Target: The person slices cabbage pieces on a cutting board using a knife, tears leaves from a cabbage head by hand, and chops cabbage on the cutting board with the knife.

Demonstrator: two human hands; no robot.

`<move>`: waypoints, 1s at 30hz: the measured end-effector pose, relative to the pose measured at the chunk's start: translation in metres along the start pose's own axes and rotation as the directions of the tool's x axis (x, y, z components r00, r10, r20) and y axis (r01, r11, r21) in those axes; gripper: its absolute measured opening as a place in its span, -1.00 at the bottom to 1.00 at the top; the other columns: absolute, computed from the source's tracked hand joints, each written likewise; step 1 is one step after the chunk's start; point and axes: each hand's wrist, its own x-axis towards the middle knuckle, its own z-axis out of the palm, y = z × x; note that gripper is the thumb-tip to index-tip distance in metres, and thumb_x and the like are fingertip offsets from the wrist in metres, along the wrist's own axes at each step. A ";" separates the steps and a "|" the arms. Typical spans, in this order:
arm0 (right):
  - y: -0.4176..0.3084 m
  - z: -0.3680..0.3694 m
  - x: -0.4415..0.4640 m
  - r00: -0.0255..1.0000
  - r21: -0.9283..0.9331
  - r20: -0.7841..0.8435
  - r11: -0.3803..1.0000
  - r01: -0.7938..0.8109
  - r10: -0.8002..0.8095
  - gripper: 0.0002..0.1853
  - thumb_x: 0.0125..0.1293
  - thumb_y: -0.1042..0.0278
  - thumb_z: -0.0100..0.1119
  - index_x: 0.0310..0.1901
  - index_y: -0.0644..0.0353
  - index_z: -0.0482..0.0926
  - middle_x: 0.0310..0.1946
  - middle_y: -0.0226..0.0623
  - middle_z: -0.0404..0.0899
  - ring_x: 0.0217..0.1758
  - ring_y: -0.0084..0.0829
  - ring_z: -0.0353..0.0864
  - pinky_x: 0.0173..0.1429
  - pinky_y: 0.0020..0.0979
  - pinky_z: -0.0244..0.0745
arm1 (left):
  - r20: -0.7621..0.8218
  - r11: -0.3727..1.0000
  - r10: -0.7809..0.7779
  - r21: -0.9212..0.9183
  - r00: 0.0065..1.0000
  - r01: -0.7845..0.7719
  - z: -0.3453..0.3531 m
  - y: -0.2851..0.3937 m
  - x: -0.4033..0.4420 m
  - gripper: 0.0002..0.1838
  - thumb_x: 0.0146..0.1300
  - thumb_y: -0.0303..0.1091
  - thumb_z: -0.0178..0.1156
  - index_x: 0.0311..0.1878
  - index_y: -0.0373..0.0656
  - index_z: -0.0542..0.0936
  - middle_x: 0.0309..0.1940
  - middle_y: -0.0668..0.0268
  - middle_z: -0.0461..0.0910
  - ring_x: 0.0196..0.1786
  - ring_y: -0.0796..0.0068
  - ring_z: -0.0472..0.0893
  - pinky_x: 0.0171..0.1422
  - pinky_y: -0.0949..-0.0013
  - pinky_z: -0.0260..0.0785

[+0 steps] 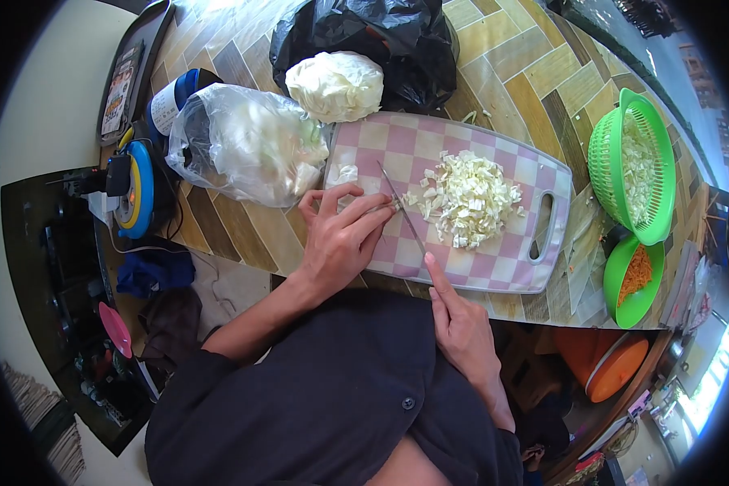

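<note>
My right hand (463,328) is wrapped round the handle of a knife (405,209), whose thin blade points away from me over the pink-and-white checked cutting board (397,134). My left hand (344,231) has its fingers curled down on the board, pressing pale cabbage close to the left of the blade; most of that cabbage is hidden under the fingers. Right of the blade lies a heap of chopped cabbage (474,200). Just beyond my left fingers rests a small cabbage piece (347,173).
Behind the board sit a whole pale cabbage (334,87), a black plastic bag (364,36) and a clear bag of vegetables (247,142). At right stand a green colander (664,162) of chopped cabbage and a green bowl (613,279) of shredded carrot. A tray (130,81) lies far left.
</note>
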 end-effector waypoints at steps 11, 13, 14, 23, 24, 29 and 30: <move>-0.006 -0.016 -0.012 1.000 0.073 -0.001 0.997 0.002 -0.002 -0.33 0.55 0.41 0.15 0.63 -0.29 0.33 -0.43 0.07 0.66 -0.36 0.14 0.69 -0.21 0.03 0.56 | -0.016 1.000 0.002 -0.015 1.000 -0.002 0.001 0.001 0.001 -0.78 0.26 -0.37 0.47 -0.03 0.05 0.76 0.06 0.57 0.73 0.22 0.34 0.55 0.30 0.03 0.09; -0.006 -0.018 -0.015 1.000 0.078 0.004 0.997 -0.002 0.001 -0.34 0.55 0.40 0.15 0.62 -0.29 0.34 -0.42 0.08 0.67 -0.35 0.14 0.70 -0.20 0.03 0.56 | -0.024 1.000 -0.004 -0.012 1.000 0.004 0.001 0.001 0.001 -0.78 0.27 -0.37 0.46 -0.03 0.04 0.76 0.05 0.56 0.72 0.23 0.33 0.54 0.30 0.03 0.09; -0.006 -0.018 -0.016 1.000 0.080 0.011 0.997 -0.007 0.006 -0.34 0.55 0.40 0.15 0.62 -0.29 0.34 -0.41 0.08 0.67 -0.34 0.15 0.70 -0.21 0.03 0.56 | -0.029 1.000 -0.009 -0.014 1.000 0.009 0.001 0.002 0.001 -0.78 0.27 -0.37 0.46 -0.03 0.04 0.76 0.05 0.55 0.72 0.24 0.32 0.54 0.30 0.02 0.09; -0.005 -0.015 -0.014 0.998 0.069 0.043 0.996 -0.048 0.045 -0.36 0.57 0.36 0.14 0.62 -0.31 0.34 -0.42 0.10 0.66 -0.33 0.16 0.70 -0.20 0.04 0.55 | -0.005 1.000 0.016 -0.020 1.000 -0.016 0.000 -0.003 0.000 -0.79 0.27 -0.36 0.46 -0.04 0.03 0.76 0.05 0.54 0.71 0.21 0.30 0.55 0.29 0.01 0.11; -0.005 -0.014 -0.013 0.998 0.066 0.048 0.996 -0.054 0.051 -0.36 0.57 0.36 0.13 0.62 -0.31 0.34 -0.42 0.10 0.66 -0.33 0.16 0.70 -0.20 0.04 0.55 | -0.003 1.000 0.016 -0.021 1.000 -0.016 0.000 -0.003 0.001 -0.79 0.27 -0.36 0.45 -0.03 0.03 0.76 0.05 0.54 0.71 0.21 0.31 0.56 0.29 0.01 0.12; -0.004 -0.011 -0.010 0.999 0.075 0.028 0.996 -0.041 0.039 -0.36 0.58 0.34 0.13 0.62 -0.35 0.32 -0.43 0.11 0.65 -0.33 0.18 0.69 -0.19 0.06 0.54 | 0.002 1.000 0.016 -0.016 1.000 -0.015 0.000 -0.003 0.001 -0.80 0.27 -0.37 0.45 -0.04 0.04 0.76 0.05 0.54 0.71 0.21 0.31 0.56 0.30 0.01 0.12; -0.004 -0.010 -0.010 0.999 0.075 0.022 0.997 -0.035 0.033 -0.36 0.58 0.34 0.13 0.62 -0.35 0.32 -0.43 0.11 0.64 -0.33 0.18 0.69 -0.19 0.07 0.54 | 0.001 1.000 0.015 -0.015 1.000 -0.015 -0.001 -0.003 0.002 -0.80 0.27 -0.37 0.45 -0.04 0.04 0.76 0.05 0.54 0.71 0.21 0.31 0.56 0.30 0.01 0.12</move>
